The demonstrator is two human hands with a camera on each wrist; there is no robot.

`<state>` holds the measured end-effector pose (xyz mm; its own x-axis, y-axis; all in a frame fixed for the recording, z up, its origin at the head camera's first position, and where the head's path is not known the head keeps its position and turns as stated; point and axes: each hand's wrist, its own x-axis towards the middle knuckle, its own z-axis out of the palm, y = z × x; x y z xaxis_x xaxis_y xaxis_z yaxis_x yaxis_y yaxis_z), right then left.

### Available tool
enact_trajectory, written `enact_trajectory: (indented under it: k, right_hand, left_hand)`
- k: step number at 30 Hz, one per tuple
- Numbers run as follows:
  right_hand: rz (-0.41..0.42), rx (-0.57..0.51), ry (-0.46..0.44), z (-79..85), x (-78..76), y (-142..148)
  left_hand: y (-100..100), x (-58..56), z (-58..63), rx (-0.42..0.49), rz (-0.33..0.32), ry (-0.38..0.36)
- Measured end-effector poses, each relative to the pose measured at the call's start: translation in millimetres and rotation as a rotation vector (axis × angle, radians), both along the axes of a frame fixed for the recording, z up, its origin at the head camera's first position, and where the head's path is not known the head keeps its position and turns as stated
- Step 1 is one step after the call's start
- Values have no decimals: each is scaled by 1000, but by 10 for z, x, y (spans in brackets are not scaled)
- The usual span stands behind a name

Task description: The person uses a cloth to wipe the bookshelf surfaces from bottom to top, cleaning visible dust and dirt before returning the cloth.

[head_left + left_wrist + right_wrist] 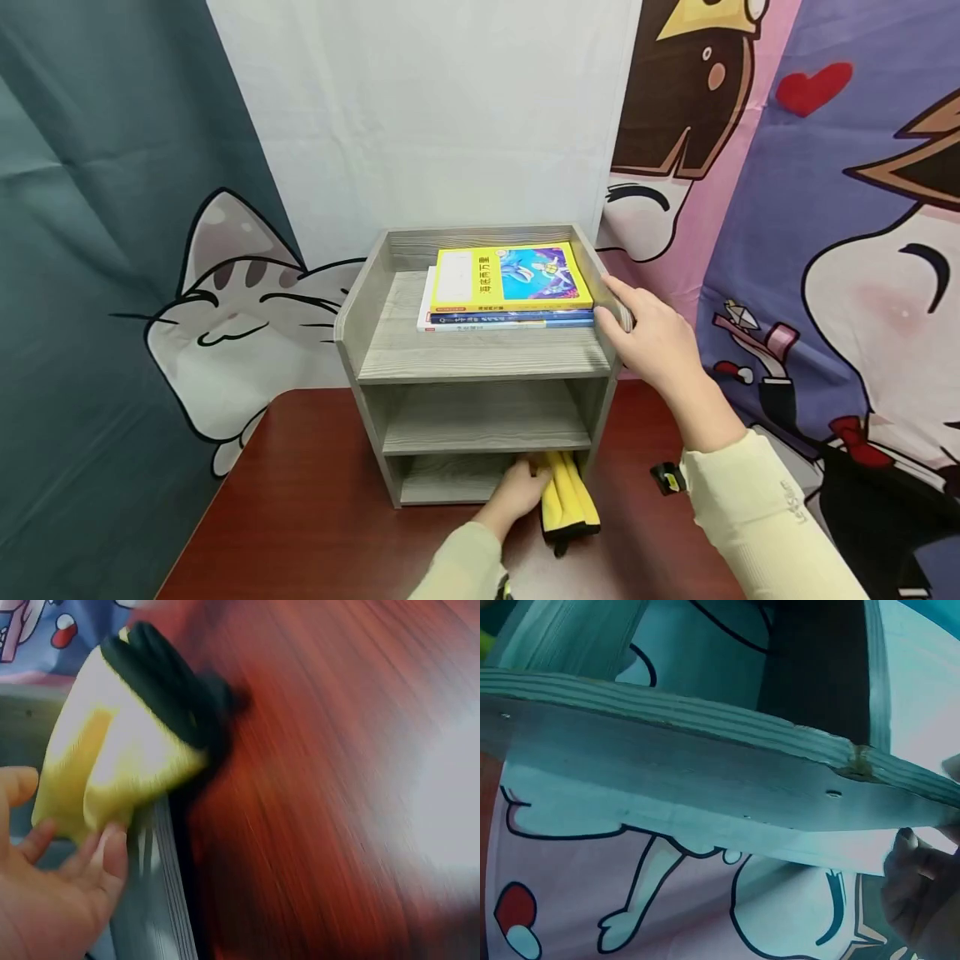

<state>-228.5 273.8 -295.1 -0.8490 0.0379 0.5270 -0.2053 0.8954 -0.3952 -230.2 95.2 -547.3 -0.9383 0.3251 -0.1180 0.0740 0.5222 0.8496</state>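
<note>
In the head view a small grey wood-grain shelf unit (480, 362) stands on a table. My left hand (521, 487) reaches to its lowest compartment and grips the side of a yellow fabric pouch (566, 496) with a black end. The black end sticks out past the shelf's front edge. Up close in the left wrist view, thumb and fingers of the left hand (60, 892) are at the near part of the pouch (112, 750). My right hand (656, 337) holds the upper right side panel, thumb inside and fingers outside. In the right wrist view its curled fingers (911, 881) show beside the panel (705, 757).
Books lie stacked on the top shelf, a yellow-covered book (510, 277) uppermost. Below is the middle shelf (487, 417). The reddish-brown table (300, 500) extends around the unit. A printed cloth backdrop (450, 108) hangs close behind. A small black device (667, 478) shows at the right sleeve.
</note>
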Motion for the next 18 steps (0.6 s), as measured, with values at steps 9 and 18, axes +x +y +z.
enact_trajectory:
  k: [9, 18]
  right_hand:
    - [-53, -55, 2, 50, -45, -124]
    - [-67, -93, 94, -18, -108, -115]
  left_hand:
    - [432, -2, -36, -384, 85, 115]
    - [553, -46, -13, -638, 21, 235]
